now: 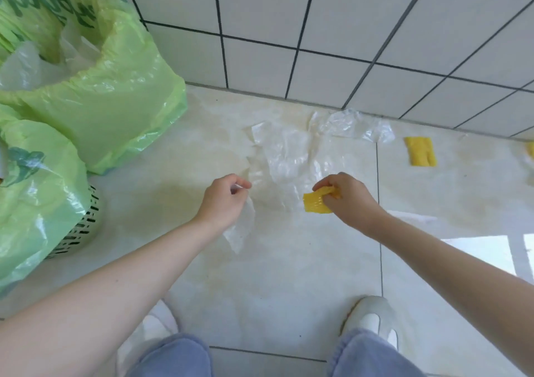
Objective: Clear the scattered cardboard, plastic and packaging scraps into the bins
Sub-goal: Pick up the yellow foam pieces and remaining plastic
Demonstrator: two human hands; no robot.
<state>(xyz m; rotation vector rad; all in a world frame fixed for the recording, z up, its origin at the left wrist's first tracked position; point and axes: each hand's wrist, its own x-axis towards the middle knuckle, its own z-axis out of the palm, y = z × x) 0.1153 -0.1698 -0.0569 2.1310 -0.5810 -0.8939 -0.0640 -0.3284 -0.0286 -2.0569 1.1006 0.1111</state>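
Observation:
My left hand [224,199] pinches a thin clear plastic sheet [239,232] that hangs down below my wrist. My right hand [348,200] grips a yellow foam-net scrap [313,203] just above the floor. More clear plastic film [284,158] lies crumpled on the floor between and beyond both hands, and another crumpled clear piece [351,126] rests by the wall. A second yellow scrap [420,151] lies flat on the floor to the right. Two bins lined with green bags stand at the left: the far one [115,93] holds clear plastic, the near one [37,203] sits in a slotted basket.
A white tiled wall [318,24] with dark grout runs along the back. My two feet in white slippers [372,319] stand at the bottom of the view. A further yellow bit [531,152] shows at the right edge. Pale floor tiles [289,275] spread around my feet.

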